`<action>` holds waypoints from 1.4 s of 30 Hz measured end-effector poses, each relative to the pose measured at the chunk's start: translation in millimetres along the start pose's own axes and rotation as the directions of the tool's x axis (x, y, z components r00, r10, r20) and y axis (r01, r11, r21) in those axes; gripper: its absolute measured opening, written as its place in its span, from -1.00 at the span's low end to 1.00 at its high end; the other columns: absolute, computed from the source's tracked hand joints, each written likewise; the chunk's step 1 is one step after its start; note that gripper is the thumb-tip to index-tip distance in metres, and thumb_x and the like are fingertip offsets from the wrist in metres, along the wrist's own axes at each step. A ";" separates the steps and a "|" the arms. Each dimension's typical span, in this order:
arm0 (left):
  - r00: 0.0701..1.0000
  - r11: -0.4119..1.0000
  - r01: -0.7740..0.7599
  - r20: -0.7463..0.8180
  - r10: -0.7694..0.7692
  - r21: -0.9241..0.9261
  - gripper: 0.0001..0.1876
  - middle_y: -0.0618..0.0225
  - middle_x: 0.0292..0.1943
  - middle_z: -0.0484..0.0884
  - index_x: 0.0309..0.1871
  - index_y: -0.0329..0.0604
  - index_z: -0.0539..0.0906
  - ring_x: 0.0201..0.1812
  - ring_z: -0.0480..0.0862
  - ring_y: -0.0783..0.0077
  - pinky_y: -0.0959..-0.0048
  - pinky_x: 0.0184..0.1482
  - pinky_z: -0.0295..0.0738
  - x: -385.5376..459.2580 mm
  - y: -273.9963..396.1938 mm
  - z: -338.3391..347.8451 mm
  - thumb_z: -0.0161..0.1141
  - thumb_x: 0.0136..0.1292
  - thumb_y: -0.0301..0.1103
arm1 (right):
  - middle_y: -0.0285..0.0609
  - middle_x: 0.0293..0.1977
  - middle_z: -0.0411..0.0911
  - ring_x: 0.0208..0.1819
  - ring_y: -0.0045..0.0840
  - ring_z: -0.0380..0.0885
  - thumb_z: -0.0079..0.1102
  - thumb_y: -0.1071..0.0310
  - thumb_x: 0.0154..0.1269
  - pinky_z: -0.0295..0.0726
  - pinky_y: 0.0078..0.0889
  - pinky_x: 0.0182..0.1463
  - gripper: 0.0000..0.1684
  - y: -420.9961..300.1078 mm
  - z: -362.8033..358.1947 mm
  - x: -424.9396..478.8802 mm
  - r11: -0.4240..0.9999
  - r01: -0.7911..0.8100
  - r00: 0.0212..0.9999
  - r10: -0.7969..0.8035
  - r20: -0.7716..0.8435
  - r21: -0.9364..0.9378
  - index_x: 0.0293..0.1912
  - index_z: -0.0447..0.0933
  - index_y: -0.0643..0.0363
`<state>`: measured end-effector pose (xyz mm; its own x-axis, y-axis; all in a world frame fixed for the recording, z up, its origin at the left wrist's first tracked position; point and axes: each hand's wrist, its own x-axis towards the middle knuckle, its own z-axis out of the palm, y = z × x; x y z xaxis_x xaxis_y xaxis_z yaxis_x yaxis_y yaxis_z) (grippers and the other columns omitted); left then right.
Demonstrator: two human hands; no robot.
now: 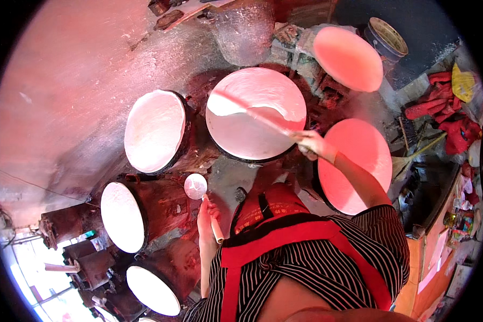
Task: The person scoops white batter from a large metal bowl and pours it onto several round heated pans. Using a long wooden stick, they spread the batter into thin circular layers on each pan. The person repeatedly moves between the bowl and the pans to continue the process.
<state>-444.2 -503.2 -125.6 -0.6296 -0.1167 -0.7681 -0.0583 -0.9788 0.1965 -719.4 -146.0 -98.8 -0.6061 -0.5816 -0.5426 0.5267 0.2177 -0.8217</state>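
Observation:
My right hand (pixel 314 145) grips a long thin stick (pixel 267 122), blurred by motion, that reaches across the middle round griddle (pixel 252 160). A pale, batter-like layer (pixel 257 86) covers this griddle, part brightly lit and part in a duller tone; whether the stick touches it I cannot tell. Lower left, my left hand (pixel 207 213) is closed around the wooden handle (pixel 216 230) of a ladle. Its round bowl (pixel 195 186) looks whitish and lies close to the middle griddle's lower left, apart from it.
More white-topped round griddles stand around me: at left (pixel 156 131), lower left (pixel 122 217), bottom left (pixel 153 290) and right (pixel 356 165). A pale pink disc (pixel 348 59) is at upper right, beside a metal drum (pixel 387 37). A plaster wall (pixel 64 100) borders the left side.

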 end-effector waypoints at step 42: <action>0.992 0.653 -0.088 0.129 -0.015 0.752 -0.78 0.56 -0.50 0.29 -0.32 -0.10 0.43 -0.58 0.23 0.73 0.68 -0.58 0.13 -50.5 65.9 -22.0 0.03 0.45 -0.21 | -0.17 -0.02 0.63 -0.04 -0.68 0.53 0.05 0.29 0.41 0.45 -0.56 0.08 -0.45 126.6 158.3 -88.2 0.806 0.236 0.808 -0.473 -0.351 -0.543 0.36 0.29 -0.05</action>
<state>-399.2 -565.5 -87.3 -0.7231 -0.0796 -0.6861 -0.5656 -0.5019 0.6543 -504.9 -191.3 -127.3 -0.9481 -0.2979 -0.1110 -0.0421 0.4638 -0.8849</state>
